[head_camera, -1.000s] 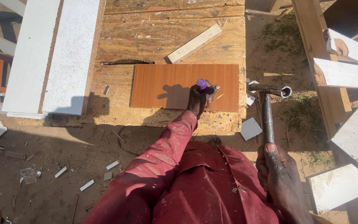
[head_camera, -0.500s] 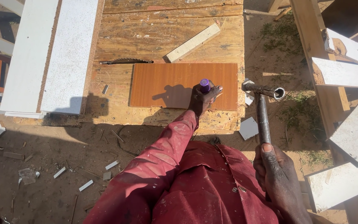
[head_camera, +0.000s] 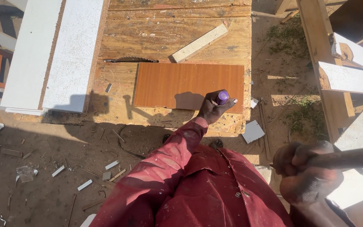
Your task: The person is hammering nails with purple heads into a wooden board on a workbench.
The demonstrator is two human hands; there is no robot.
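Hammer shaft (head_camera: 349,157) now swung sideways, level rightward.

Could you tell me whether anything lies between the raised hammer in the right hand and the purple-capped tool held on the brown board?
Nothing visible does. The right hand holds the hammer off to the side; the left hand grips the purple-capped tool, its top exposed, on the brown board.

Harsh sunlight, long dark shadows; right hand (head_camera: 305,176) and hammer handle (head_camera: 349,157) motion-blurred.

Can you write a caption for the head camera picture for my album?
Left hand steadies a purple-capped tool on a brown board; right hand grips a metal hammer handle.
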